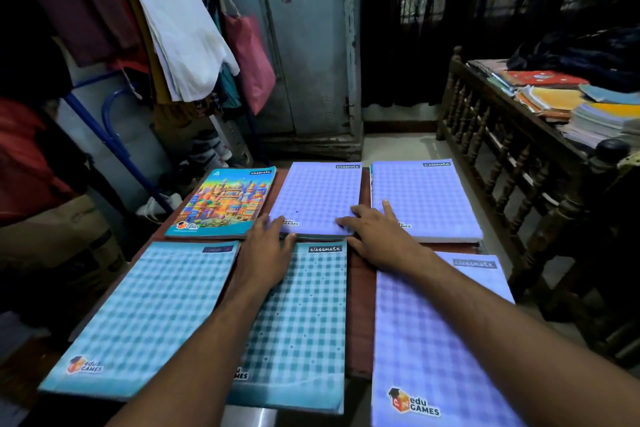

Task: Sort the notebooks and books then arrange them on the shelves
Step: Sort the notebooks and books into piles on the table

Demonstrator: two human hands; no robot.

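Observation:
Several notebooks lie flat in two rows on a small red-brown table [360,288]. The far row holds a colourful castle-cover notebook [225,201], a purple checked notebook [318,194] in the middle and another purple one [426,198] at the right. The near row holds two blue checked notebooks [149,315] [304,319] and a purple one [433,340]. My left hand [268,246] touches the near left corner of the middle purple notebook with straight fingers. My right hand [374,232] rests on its near right corner, fingers spread.
A clothes rack [114,142] with hanging garments and a pink bag [249,59] stands at the left. A grey metal cupboard [311,45] is behind the table. At the right, a dark wooden railed stand [502,135] carries stacks of books [554,97].

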